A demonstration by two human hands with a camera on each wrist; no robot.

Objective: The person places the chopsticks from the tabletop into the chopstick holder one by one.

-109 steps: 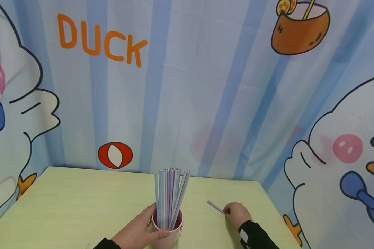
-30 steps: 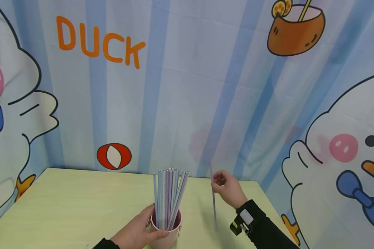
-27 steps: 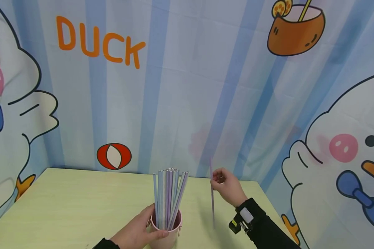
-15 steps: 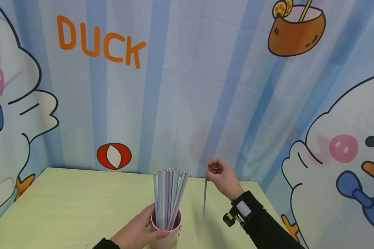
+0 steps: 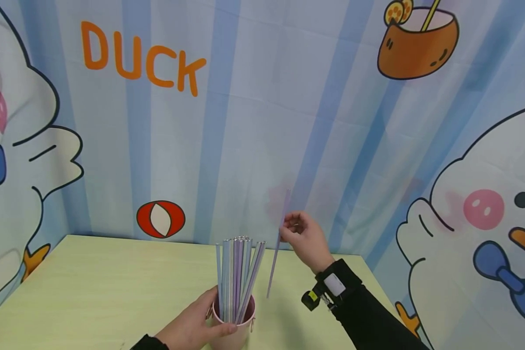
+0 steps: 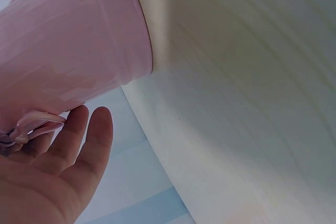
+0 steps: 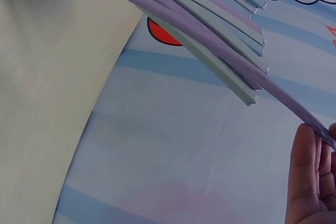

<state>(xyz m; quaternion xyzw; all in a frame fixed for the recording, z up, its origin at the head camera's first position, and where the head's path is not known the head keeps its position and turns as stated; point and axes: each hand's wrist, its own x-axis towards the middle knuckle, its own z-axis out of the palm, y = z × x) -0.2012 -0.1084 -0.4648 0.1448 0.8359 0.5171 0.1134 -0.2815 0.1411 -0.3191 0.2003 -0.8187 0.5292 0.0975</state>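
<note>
A small pink bucket point(image 5: 231, 337) stands on the table, holding a bundle of thin blue, purple and pale green stems point(image 5: 236, 282) with glinting tips that look like pipe cleaners. My left hand point(image 5: 197, 318) grips the bucket from the left, thumb at its near rim. In the left wrist view the fingers lie along the bucket wall point(image 6: 73, 35), beside a small metal-looking handle loop point(image 6: 39, 124). My right hand point(image 5: 308, 241) pinches one purple pipe cleaner point(image 5: 273, 272) in the air, right of the bundle. That stem tilts, its lower end toward the bucket, apart from the rim.
The pale yellow table point(image 5: 127, 282) ends at a striped blue backdrop cloth point(image 5: 262, 121) printed with ducks, lettering and a coconut drink. A wrist-worn device point(image 5: 330, 288) sits on the right black sleeve.
From lying near the table at the right, the purple pipe cleaner has been raised nearly upright. The right hand has carried it up and left toward the bundle. The left hand and bucket keep their place.
</note>
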